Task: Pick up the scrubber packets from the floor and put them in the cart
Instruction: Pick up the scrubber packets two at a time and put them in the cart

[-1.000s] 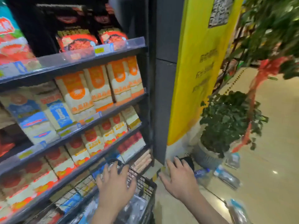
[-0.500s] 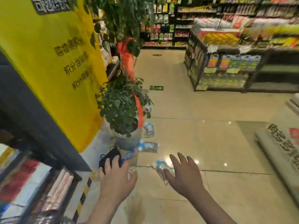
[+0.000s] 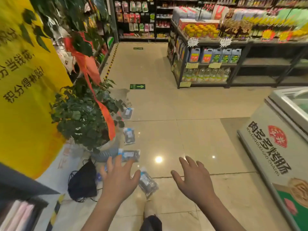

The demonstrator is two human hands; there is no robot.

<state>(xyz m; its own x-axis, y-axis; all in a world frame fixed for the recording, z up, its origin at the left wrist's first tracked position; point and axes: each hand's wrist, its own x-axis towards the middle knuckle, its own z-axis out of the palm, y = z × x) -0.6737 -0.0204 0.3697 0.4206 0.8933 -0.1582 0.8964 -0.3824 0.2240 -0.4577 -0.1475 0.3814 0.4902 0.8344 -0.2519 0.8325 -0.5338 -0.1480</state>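
Several clear scrubber packets with blue-white labels lie in a line on the beige tiled floor beside a potted plant. The nearest packet (image 3: pixel 147 182) is just right of my left hand (image 3: pixel 118 179). Another packet (image 3: pixel 130 155) lies flat beyond that hand's fingertips, a third (image 3: pixel 129 136) farther on, and one more (image 3: pixel 127 113) rests by the plant's far side. My left hand is empty with fingers spread. My right hand (image 3: pixel 194 179) hovers open over bare floor to the right of the nearest packet. The cart is out of view.
A potted plant (image 3: pixel 83 117) with an orange ribbon stands against a yellow pillar (image 3: pixel 25 90) on the left. A black drawstring bag (image 3: pixel 83 182) lies on the floor below it. A chest freezer (image 3: pixel 280 147) is on the right, stocked shelves (image 3: pixel 208 60) ahead. My foot (image 3: pixel 150 207) is below.
The view has swung from the shelf and cart to the aisle floor. Both hands left the cart and now reach out over the packets, which appear closer.
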